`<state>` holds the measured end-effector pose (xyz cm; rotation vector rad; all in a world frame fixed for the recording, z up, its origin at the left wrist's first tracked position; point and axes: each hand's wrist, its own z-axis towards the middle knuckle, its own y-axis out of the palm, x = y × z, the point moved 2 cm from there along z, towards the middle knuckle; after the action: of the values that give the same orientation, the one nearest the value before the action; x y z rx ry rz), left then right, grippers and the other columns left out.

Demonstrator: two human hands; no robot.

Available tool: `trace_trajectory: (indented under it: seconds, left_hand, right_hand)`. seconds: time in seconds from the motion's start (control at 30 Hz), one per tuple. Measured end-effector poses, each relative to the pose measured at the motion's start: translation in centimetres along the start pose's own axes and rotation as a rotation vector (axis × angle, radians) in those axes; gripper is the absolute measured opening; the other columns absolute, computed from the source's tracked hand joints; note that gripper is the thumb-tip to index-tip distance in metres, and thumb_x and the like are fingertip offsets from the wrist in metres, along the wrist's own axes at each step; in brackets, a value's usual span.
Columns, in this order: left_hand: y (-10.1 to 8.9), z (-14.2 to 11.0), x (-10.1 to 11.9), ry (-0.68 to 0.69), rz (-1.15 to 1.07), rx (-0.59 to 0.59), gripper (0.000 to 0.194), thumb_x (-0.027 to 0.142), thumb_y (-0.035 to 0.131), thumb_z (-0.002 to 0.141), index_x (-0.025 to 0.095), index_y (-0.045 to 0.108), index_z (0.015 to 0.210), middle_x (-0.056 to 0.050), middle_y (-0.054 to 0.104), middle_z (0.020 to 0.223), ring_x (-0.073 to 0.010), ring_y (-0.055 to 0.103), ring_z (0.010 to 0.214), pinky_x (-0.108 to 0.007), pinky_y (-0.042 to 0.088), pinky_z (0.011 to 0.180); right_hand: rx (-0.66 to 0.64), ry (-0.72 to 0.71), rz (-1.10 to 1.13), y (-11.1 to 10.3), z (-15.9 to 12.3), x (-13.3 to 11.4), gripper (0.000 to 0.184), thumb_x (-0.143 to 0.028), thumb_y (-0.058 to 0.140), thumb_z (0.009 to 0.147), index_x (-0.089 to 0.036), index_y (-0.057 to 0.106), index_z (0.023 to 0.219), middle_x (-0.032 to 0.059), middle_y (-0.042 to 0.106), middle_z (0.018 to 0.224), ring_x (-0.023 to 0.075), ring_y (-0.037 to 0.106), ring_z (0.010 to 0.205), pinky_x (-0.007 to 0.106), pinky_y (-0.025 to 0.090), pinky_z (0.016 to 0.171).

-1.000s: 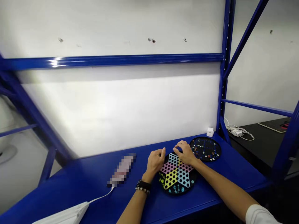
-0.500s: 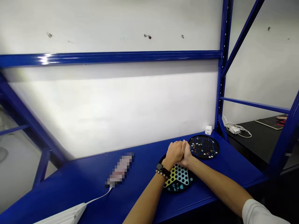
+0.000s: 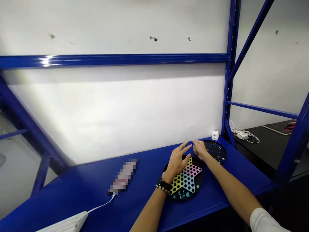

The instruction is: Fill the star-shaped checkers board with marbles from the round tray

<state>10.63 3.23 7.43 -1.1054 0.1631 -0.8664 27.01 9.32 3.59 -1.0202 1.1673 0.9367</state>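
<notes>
A round black board with a coloured star of holes (image 3: 187, 182) lies on the blue shelf (image 3: 145, 193). My left hand (image 3: 177, 161) hovers over its far left part with fingers spread, holding nothing. A second round black tray (image 3: 216, 149) with small coloured marbles lies just behind to the right. My right hand (image 3: 200, 149) is at that tray's near left edge, fingers curled together as in a pinch; what they hold is too small to make out. The fingertips of both hands nearly meet.
A blurred pinkish object (image 3: 123, 177) with a white cable lies left of the board, leading to a white item (image 3: 70, 222) at the front edge. A small white charger (image 3: 215, 135) stands by the blue upright. A black table (image 3: 267, 141) with cables lies right.
My hands were clasped together over the board half a second ago; they have parted. The left hand opened and the right moved toward the marble tray.
</notes>
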Motion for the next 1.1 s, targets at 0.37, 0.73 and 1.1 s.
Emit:
trace_trajectory:
  seconds: [0.37,0.73,1.1]
  left_hand:
    - [-1.7,-0.6,-1.4,-0.143,-0.012,0.060,0.029,0.029,0.045,0.092,0.026,0.062,0.115,-0.004,0.061,0.125,-0.0216,0.057,0.114,-0.035,0.045,0.097]
    - [-7.3,-7.6,-1.9,-0.326,0.176,-0.455,0.029,0.046,0.064,0.074,0.024,0.065,0.093,-0.001,0.071,0.096,-0.0231,0.064,0.089,-0.030,0.042,0.071]
    - [-5.6,-7.6,-4.7,-0.317,0.265,-0.385,0.035,0.037,0.051,0.090,0.027,0.058,0.122,-0.004,0.061,0.126,-0.0230,0.062,0.108,-0.033,0.046,0.093]
  right_hand:
    - [0.046,-0.150,-1.000,-4.2,0.9,1.3,0.026,-0.037,0.046,0.092,-0.018,0.064,0.088,0.0136,0.060,0.105,0.0284,0.052,0.105,0.042,0.036,0.090]
    - [-0.555,-0.472,-0.793,1.2,-4.3,-1.6,0.035,-0.050,0.064,0.078,-0.025,0.069,0.102,0.0062,0.061,0.118,0.0279,0.049,0.111,0.046,0.033,0.099]
    - [-0.471,-0.377,-1.008,1.5,-4.5,-1.0,0.053,-0.061,0.049,0.085,-0.018,0.066,0.110,0.0153,0.059,0.116,0.0322,0.047,0.114,0.052,0.028,0.101]
